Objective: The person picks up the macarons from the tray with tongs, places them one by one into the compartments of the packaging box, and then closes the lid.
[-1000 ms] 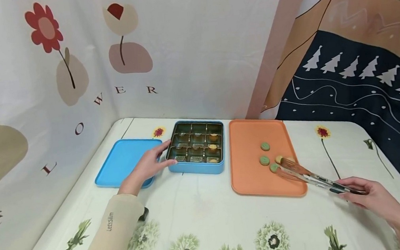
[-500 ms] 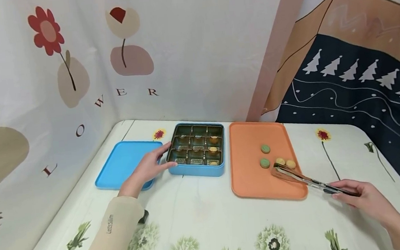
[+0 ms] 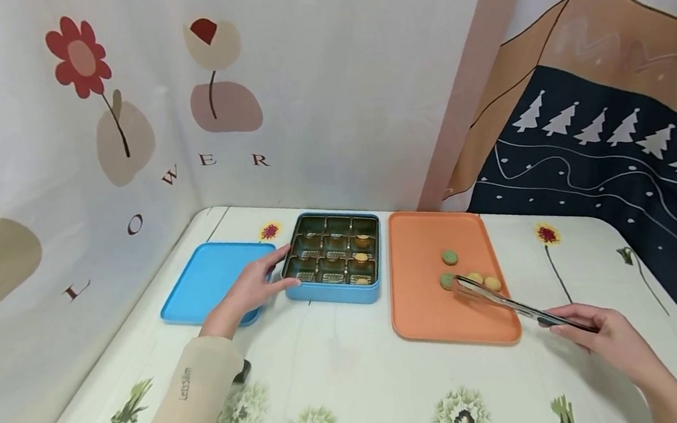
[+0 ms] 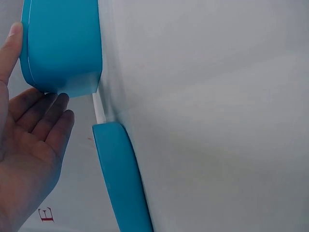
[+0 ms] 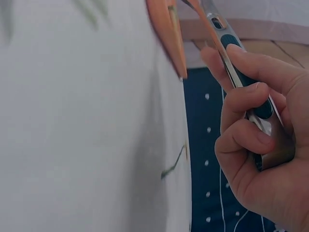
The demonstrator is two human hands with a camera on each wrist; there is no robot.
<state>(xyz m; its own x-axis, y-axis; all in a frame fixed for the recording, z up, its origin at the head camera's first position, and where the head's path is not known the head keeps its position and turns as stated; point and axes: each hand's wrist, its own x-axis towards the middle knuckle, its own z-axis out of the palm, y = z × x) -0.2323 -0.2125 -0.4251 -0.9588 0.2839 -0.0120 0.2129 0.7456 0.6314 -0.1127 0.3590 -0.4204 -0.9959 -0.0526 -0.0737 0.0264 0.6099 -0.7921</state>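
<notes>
My left hand point(image 3: 254, 287) rests against the left front corner of a blue box point(image 3: 333, 294), fingers extended along its side and thumb near the front rim. The left wrist view shows those fingers point(image 4: 46, 113) touching the box. The box's divided insert has yellow cookies point(image 3: 361, 258) in its right column. My right hand point(image 3: 606, 336) holds metal tongs point(image 3: 519, 306) by the handles. The tongs' tips lie low over an orange tray point(image 3: 426, 314), beside a green cookie point(image 3: 446, 281). Whether anything sits between the tips is hidden.
A second green cookie point(image 3: 449, 257) lies farther back on the tray, and two yellow cookies point(image 3: 492, 283) lie near its right edge. Left of the box is a flat blue lid point(image 3: 208, 276), partly behind my left hand. A printed cloth wall point(image 3: 329, 105) stands behind the table.
The tongs have shifted left over the tray, and their tips have closed together. A green cookie near the tips is no longer visible. My left hand and the box stay together.
</notes>
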